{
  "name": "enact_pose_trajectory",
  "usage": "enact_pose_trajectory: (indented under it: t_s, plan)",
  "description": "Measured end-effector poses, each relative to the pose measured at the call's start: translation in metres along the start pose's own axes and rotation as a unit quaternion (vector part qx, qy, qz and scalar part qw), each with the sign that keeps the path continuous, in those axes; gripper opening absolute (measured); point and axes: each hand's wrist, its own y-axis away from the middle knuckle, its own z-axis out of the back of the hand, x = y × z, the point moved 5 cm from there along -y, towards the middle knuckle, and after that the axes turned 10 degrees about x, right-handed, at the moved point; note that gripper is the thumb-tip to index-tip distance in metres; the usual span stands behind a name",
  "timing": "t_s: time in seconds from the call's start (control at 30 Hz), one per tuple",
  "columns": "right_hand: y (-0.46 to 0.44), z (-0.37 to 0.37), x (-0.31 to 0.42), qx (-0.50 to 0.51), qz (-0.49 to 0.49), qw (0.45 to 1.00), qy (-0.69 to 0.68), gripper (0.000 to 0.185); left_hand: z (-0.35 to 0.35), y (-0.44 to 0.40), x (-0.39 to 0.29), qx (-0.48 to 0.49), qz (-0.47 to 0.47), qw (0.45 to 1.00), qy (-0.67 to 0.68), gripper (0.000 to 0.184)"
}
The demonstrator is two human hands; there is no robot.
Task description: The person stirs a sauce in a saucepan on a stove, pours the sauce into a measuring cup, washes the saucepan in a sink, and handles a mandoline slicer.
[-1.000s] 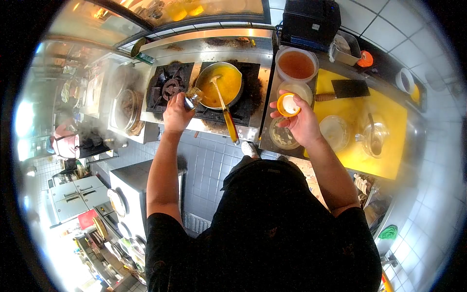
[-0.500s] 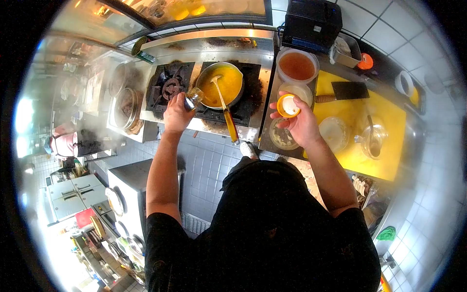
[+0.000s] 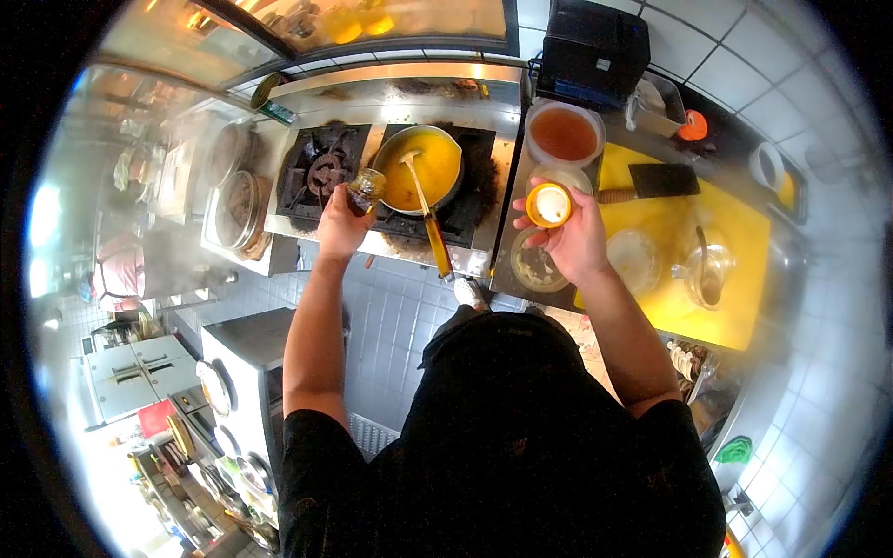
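Note:
My left hand (image 3: 340, 231) is closed around a small glass jar (image 3: 367, 186) with dark contents, just left of the pot's rim. In my right hand (image 3: 582, 246), the fingers grip an orange screw lid (image 3: 549, 205), its white inside facing up. On the stove's right burner stands a pot (image 3: 459, 177) of thick yellow liquid. A long spoon (image 3: 415, 179) rests in the liquid, its shaft lying over the rim along the pot's yellow-brown handle (image 3: 437, 246). Below my right hand are a round tub (image 3: 567, 174) and a shallow container (image 3: 535, 265).
A bare gas burner (image 3: 324, 174) is on the left. A large tub of reddish-brown liquid (image 3: 565, 133) sits right of the stove. A cleaver (image 3: 662, 179) and a glass jug (image 3: 711, 277) lie on the yellow board (image 3: 670, 312). Another person (image 3: 121, 270) stands far left.
The glass jar has turned more upright and sits slightly left and lower beside the pot. My right hand with the lid has barely shifted. The whole view has moved a little.

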Motion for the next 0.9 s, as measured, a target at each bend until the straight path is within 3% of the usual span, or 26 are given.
enact_pose_trajectory:
  t_s: [0.17,0.9]
  plan:
    - [0.004,-0.003,0.001,0.014,0.004,1.0,0.018,0.059,0.003,0.004,-0.008,0.0,-0.038,0.998,-0.044,0.057]
    - [0.007,-0.003,-0.003,0.009,0.002,1.0,0.016,0.059,0.01,0.001,-0.018,0.027,-0.022,0.99,-0.134,0.056]
